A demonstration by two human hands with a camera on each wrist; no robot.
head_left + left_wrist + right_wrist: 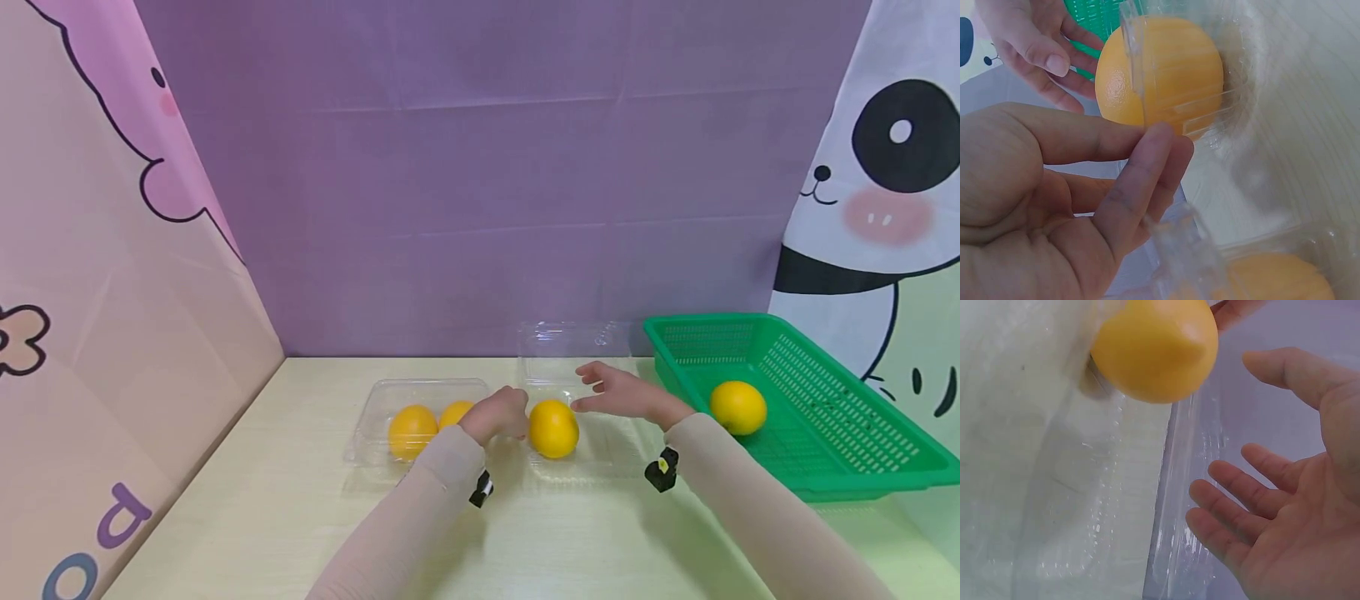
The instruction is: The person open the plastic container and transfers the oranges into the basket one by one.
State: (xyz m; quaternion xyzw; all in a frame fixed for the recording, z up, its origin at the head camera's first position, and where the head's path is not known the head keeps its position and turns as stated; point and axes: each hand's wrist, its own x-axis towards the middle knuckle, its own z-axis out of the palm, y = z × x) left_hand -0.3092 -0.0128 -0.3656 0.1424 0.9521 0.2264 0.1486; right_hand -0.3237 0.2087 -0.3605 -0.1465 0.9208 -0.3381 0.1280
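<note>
**A round orange (554,429) sits in a clear container (600,458)**

It lies just right of the left hand (498,414) and left of the right hand (618,393), with the left seeming nearer. The left fingertips appear to pinch the container's edge; the right fingers spread, apart from the orange. It shows no long axis, and its yellow-orange skin looks smooth, slightly glossy.

A purple backdrop (465,175) rises behind the pale table (255,508), beside a panda print (892,187).
</note>
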